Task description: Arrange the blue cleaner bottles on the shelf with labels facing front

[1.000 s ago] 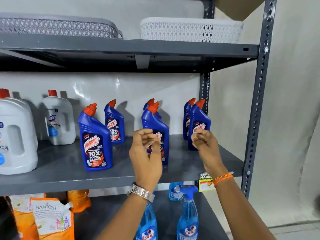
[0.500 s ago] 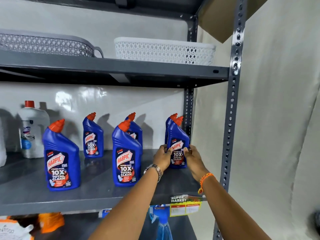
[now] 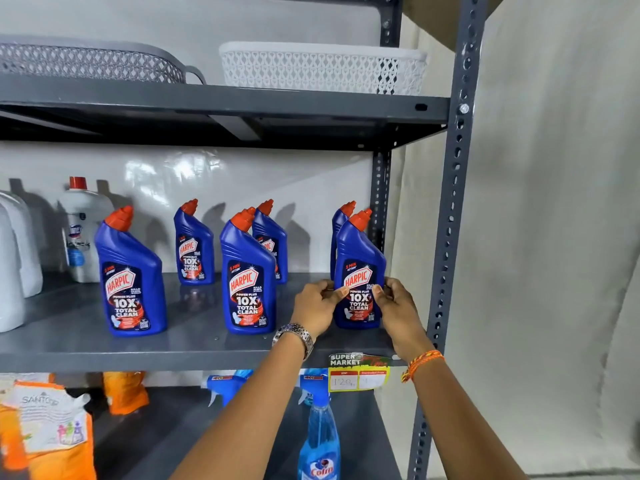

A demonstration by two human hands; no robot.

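Grey metal shelf point(image 3: 194, 344), white wall: both hands' grip closed on rt blue bottle point(image 3: 358, 271).

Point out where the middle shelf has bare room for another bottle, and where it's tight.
Bare shelf between the front-left bottle and front-middle bottle. Crowded at the right post, where the left hand and right hand flank the front-right bottle.

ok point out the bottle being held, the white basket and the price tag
held blue bottle point(image 3: 358, 258): head view, blue shoulder above label
white basket point(image 3: 311, 69): head view, front lattice wall
price tag point(image 3: 358, 372): head view, yellow card face
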